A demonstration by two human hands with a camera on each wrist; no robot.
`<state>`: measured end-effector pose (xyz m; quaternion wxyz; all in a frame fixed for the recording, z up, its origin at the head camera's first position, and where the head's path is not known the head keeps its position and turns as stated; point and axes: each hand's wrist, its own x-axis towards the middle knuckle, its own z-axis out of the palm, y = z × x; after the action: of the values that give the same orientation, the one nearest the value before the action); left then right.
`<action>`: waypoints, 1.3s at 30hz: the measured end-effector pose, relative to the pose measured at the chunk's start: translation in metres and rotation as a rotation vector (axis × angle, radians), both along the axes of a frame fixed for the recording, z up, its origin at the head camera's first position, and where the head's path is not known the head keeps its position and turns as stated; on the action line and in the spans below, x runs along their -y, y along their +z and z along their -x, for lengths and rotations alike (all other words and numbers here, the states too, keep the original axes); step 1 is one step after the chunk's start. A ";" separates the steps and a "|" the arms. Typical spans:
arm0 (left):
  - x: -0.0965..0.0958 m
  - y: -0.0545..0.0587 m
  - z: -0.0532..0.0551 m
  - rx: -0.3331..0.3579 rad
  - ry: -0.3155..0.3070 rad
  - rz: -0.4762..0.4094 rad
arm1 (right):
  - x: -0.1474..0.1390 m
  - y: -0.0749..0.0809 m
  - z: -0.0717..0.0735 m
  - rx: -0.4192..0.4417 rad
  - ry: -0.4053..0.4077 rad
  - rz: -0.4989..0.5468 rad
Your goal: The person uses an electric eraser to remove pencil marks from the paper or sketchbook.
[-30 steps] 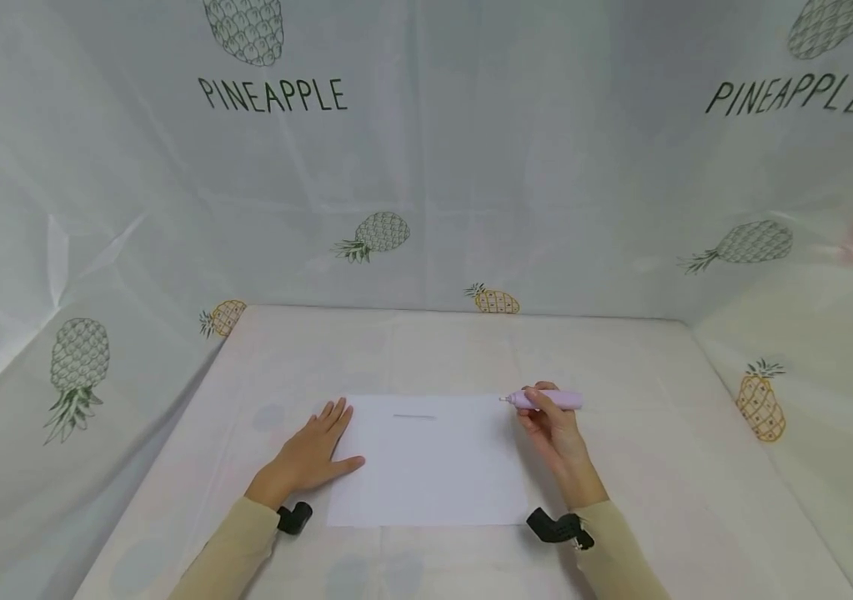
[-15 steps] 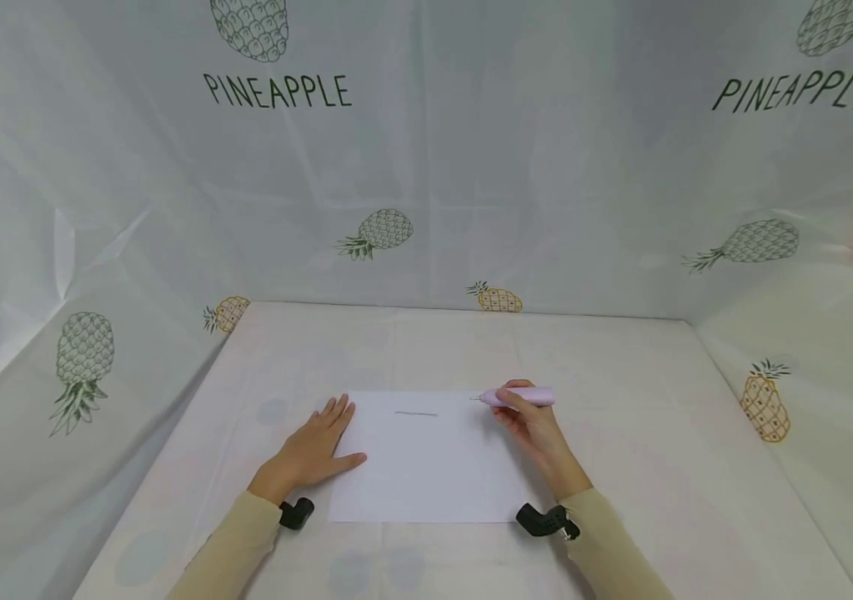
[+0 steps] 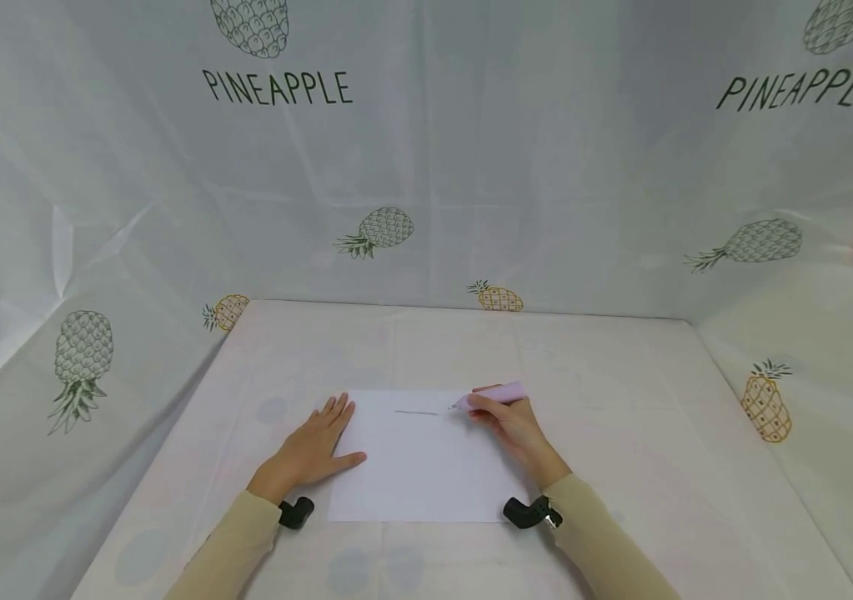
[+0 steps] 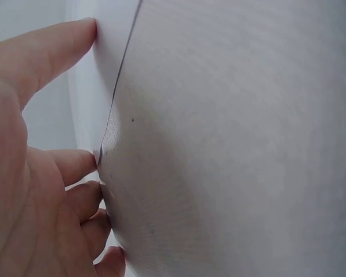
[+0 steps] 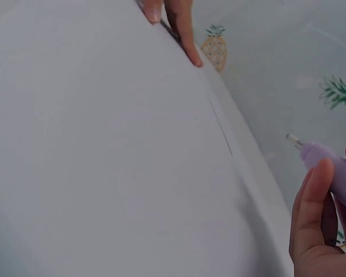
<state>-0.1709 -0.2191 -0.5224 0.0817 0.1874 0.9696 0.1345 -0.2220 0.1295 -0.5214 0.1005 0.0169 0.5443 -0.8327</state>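
Observation:
A sheet of white paper [image 3: 426, 475] lies on the table with one short dark pencil line [image 3: 416, 412] near its far edge. My left hand [image 3: 312, 450] rests on the paper's left edge, fingers spread. In the left wrist view its fingertips [image 4: 83, 34] touch the sheet. My right hand [image 3: 512, 425] pinches a light purple electric eraser [image 3: 503, 393] between thumb and fingers, its narrow tip pointing left. That tip is just right of the line's right end, above the paper. In the right wrist view the eraser [image 5: 334, 173] shows a thin metal end.
A pale cloth covers the table [image 3: 621, 400]. Behind and at both sides hangs a white curtain [image 3: 546, 167] printed with pineapples. A black wrist camera [image 3: 296, 513] sits at the left cuff and another black camera [image 3: 525, 512] at the right.
My right hand has moved left with the electric eraser, from the paper's right edge to near the pencil line. The eraser has tilted, tip lower. My left hand has stayed in place.

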 end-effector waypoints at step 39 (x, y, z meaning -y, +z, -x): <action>-0.001 0.005 -0.002 0.022 0.008 -0.038 | 0.019 -0.016 0.014 -0.081 -0.005 -0.301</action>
<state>-0.1688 -0.2181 -0.5174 0.0882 0.1835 0.9666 0.1555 -0.2363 0.1103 -0.5370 0.0726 -0.0005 0.6665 -0.7419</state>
